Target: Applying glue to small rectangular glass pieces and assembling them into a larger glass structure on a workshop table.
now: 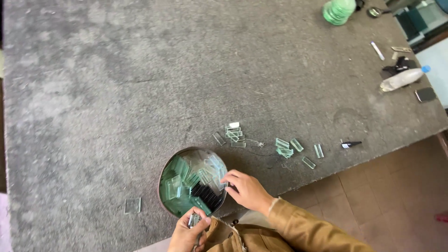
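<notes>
While the left hand (186, 234) sits at the near table edge with fingers clamped on a small stack of glass pieces (194, 220), the right hand (247, 189) rests on the right rim of the round metal tin (164, 173), fingers curled together at the rim; whether they pinch anything I cannot tell. The tin holds many greenish glass pieces and a black comb-like insert (207, 193). On the grey table (116, 84) beyond it lie two loose clusters of glass (233, 133) (285, 148), a single square (133, 205) to the left, a black-tipped tool (351, 144), and far off a green bottle (339, 11) and a clear bottle (402, 78).
</notes>
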